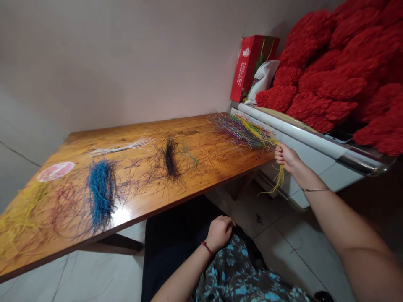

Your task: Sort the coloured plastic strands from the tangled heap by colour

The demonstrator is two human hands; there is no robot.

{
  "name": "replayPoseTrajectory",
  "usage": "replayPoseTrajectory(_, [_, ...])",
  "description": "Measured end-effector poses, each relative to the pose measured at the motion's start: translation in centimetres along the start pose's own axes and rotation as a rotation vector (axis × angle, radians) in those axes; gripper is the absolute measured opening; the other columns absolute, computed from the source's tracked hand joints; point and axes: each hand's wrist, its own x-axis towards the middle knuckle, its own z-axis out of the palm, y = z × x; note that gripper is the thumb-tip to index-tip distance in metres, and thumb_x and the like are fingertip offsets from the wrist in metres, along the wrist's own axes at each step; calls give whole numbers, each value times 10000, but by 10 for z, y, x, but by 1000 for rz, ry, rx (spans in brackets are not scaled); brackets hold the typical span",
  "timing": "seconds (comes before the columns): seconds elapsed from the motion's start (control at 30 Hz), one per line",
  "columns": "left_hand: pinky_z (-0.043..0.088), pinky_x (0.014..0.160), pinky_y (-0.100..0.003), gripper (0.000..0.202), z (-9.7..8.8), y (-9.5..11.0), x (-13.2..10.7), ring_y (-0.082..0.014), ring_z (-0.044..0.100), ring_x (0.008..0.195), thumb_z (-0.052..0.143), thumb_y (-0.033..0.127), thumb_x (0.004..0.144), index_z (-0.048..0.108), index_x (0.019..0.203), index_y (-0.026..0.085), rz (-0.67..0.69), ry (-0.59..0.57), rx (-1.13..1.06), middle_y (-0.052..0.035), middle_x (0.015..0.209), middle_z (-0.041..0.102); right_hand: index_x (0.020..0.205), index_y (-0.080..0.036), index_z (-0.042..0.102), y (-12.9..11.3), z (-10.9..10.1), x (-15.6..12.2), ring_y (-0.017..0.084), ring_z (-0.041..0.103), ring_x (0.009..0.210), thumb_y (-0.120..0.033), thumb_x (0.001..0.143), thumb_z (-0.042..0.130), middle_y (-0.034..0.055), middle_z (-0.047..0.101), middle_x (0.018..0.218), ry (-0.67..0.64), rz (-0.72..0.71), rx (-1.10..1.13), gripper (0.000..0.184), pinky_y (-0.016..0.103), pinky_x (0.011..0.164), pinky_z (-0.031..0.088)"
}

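Note:
My right hand (287, 159) is shut on the end of a multicoloured bunch of thin fibres (244, 132), which fans out across the far corner of the wooden table (189, 134). Yellow strands hang below that hand. My left hand (219, 233) rests low in a closed fist above my lap, away from the table, holding nothing I can see. Loose heaps of fibre lie along the tabletop: blue (101, 193), black (171, 159), white (121, 147), yellow (22, 209) and reddish (64, 209). A pink round patch (56, 171) sits near the blue heap.
A large mass of fluffy red bundles (330, 71) is piled on a white chest-like appliance (302, 142) at the right. On it are a red box (250, 63), a white bag (262, 77) and a phone (338, 136). A wall runs behind the table; tiled floor lies below.

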Motion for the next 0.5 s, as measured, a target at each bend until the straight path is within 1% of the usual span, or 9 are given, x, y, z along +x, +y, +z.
replayPoseTrajectory(0.13, [472, 868, -259, 248, -1, 0, 0, -176, 622, 956, 478, 87, 857, 665, 952, 220, 2, -2, -7, -11, 1001, 717, 680, -228, 268, -6, -4, -8, 58, 93, 357, -425, 1014, 394, -97, 177, 488, 71, -62, 108, 407, 159, 291, 96])
replayPoseTrajectory(0.3, [468, 872, -264, 260, -2, 1, 0, -183, 619, 967, 470, 78, 846, 664, 950, 215, 0, -6, -9, -22, 1003, 717, 656, -225, 297, -17, -8, -22, 54, 87, 359, -534, 971, 428, -96, 177, 481, 7, -61, 164, 460, 164, 285, 96])
replayPoseTrajectory(0.37, [468, 873, -264, 263, -2, 1, 1, -183, 619, 970, 467, 79, 847, 667, 952, 214, 0, -9, -9, -27, 1003, 717, 649, -222, 306, -19, -9, -26, 47, 96, 356, -501, 955, 470, -98, 181, 483, 31, -87, 137, 446, 159, 289, 97])
replayPoseTrajectory(0.43, [467, 875, -264, 266, -3, 2, 1, -181, 620, 968, 465, 80, 851, 671, 954, 215, 0, -14, -8, -29, 1005, 718, 650, -217, 319, -21, -10, -29, 37, 115, 353, -431, 937, 527, -101, 197, 488, 89, -145, 86, 414, 148, 298, 98])
replayPoseTrajectory(0.5, [466, 877, -267, 261, -3, 2, 1, -181, 620, 964, 465, 85, 856, 670, 953, 214, 0, -16, -5, -30, 1007, 718, 653, -213, 329, -22, -11, -31, 29, 138, 350, -391, 929, 551, -101, 219, 493, 139, -197, 43, 397, 139, 307, 102])
